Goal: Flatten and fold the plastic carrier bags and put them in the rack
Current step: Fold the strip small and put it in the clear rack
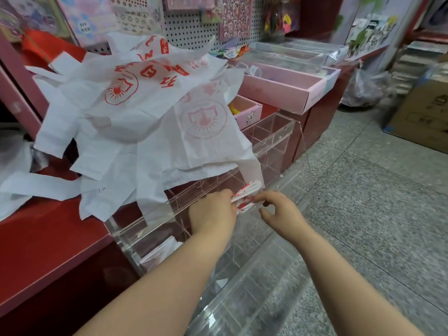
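A folded white-and-red carrier bag (246, 193) sticks out between my hands above the clear acrylic rack (155, 220). My left hand (213, 210) grips its near end. Just to the right, my right hand (278, 209) hovers with loosely curled fingers, its fingertips close to the bag; I cannot tell whether they touch it. A heap of unfolded white carrier bags with red print (135, 98) lies spread over the red counter and hangs over the rack's back edge. Another folded bag (161, 251) sits in a near compartment of the rack.
The red counter (48, 241) runs along the left. Pink trays (283, 88) and clear boxes (271, 134) stand further along it. A pegboard with hanging goods rises behind. Grey speckled floor lies to the right, with a cardboard box (421, 112) and a filled plastic bag (363, 88).
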Motion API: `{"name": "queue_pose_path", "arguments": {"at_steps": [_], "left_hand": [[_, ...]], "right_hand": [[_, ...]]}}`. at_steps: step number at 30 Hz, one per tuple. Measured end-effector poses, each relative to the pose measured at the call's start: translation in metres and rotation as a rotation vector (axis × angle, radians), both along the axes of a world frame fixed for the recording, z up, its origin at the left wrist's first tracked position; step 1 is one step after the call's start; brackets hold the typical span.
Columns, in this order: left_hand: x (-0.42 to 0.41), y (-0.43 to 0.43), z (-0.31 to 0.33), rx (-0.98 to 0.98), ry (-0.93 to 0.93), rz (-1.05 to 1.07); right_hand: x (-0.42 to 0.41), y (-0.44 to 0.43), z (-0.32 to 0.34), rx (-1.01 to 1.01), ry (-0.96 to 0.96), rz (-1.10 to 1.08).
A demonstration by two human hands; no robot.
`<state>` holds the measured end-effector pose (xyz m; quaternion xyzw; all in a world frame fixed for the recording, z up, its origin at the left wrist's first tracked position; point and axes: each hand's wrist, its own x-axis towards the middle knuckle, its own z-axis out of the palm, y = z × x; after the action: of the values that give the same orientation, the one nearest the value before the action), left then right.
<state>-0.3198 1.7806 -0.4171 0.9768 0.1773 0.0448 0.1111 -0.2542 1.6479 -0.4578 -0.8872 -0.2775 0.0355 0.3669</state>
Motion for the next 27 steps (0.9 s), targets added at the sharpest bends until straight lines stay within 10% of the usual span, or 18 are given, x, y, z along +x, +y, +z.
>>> {"name": "queue_pose_path", "arguments": {"at_steps": [20, 27], "left_hand": [[0.009, -0.003, -0.022, -0.502, -0.003, -0.038], [0.013, 0.0, -0.018, -0.254, -0.053, -0.061]], "right_hand": [[-0.002, 0.005, -0.021, 0.391, 0.134, -0.046], [-0.004, 0.005, -0.021, 0.323, 0.129, -0.068]]}}
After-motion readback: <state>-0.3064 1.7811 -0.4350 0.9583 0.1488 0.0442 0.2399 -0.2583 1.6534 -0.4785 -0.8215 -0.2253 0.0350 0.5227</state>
